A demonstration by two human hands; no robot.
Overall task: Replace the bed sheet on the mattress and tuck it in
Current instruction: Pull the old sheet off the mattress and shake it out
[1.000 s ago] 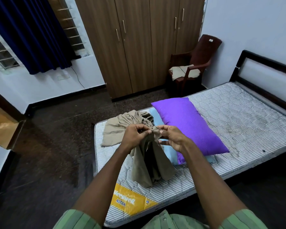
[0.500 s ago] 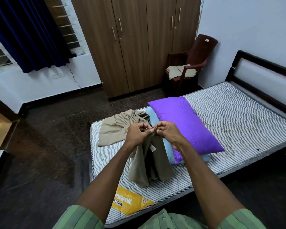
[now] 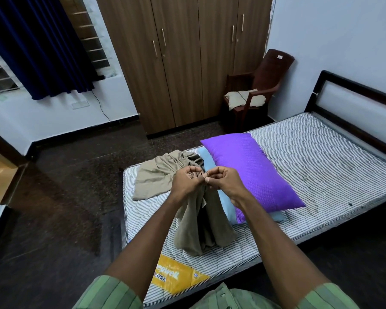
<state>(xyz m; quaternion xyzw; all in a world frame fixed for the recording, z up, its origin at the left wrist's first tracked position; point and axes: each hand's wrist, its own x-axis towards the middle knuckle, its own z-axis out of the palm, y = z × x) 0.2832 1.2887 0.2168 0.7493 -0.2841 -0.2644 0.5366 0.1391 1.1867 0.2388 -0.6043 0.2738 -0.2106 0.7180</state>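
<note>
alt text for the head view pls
Both hands, left hand and right hand, pinch a bunched beige sheet above a bare striped mattress. A purple pillow lies beside it.

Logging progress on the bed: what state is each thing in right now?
Beige sheet: bunched, lifted at one edge.
Left hand: pinches sheet.
Right hand: pinches sheet.
Mattress: bare.
Purple pillow: lying on mattress.
Wardrobe: doors closed.

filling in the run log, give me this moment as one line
step: finding sheet edge | left hand: grips beige sheet | right hand: pinches sheet | mattress: bare | purple pillow: on mattress
</note>
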